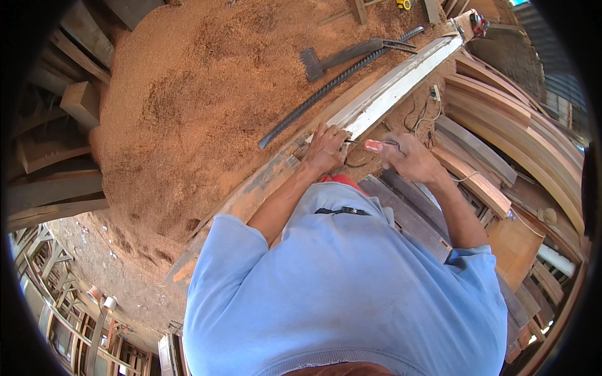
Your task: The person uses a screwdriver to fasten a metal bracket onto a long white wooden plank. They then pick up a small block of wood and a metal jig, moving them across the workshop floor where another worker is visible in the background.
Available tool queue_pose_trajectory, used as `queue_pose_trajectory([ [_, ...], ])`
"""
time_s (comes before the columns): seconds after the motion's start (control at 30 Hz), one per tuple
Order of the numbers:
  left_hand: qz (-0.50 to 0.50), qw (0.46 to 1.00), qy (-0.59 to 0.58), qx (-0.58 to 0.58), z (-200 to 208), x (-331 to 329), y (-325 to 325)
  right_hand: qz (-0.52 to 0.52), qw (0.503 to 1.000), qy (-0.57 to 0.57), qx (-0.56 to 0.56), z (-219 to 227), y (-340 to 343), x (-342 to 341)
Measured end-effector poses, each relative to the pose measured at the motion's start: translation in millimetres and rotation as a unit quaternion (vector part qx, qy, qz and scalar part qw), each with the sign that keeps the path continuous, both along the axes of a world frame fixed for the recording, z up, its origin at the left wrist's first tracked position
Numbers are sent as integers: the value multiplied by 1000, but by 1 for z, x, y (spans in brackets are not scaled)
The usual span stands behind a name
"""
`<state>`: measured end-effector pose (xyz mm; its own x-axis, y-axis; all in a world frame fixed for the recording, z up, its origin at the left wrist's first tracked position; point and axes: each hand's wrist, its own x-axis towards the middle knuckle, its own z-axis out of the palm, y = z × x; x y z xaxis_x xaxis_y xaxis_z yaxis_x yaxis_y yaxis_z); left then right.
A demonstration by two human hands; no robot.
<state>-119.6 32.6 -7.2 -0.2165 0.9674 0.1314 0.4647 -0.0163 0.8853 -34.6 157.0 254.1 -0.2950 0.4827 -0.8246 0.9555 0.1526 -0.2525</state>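
Note:
My right hand [411, 158], slightly blurred, is closed around the red handle of a screwdriver [372, 145]. Its thin shaft points left toward the near end of a long white-painted wooden piece [395, 88]. At that end my left hand [326, 149] has its fingers bent over the wood and grips it. The screwdriver's tip lies close to the left fingertips; whether it touches the wood is hard to see. The white piece rests along a long wooden beam [266, 178] running diagonally before me.
Beyond the beam spreads a heap of brown sawdust [188, 113]. On it lie a hammer-like tool [351, 54] with a dark square head and a ribbed metal bar [338, 79]. A yellow tape measure [404, 4] sits at the far edge. Stacked boards [501, 125] and a cable [433, 117] are at right.

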Motion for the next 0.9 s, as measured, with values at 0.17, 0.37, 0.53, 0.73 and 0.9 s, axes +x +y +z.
queue_pose_trajectory([
  [0.17,0,1000,-3,3,2,1,0,305,942,-45,135,1,-20,13],
  [0.37,-7,1000,25,-4,-13,4,2,235,956,35,170,-2,-19,53],
  [0.53,30,992,123,24,-1,10,3,93,964,104,225,7,-17,84],
  [0.73,-7,973,231,-13,26,14,10,38,943,220,248,-38,-16,142],
  [0.9,49,961,271,-18,25,30,9,51,941,247,225,-55,-3,158],
])
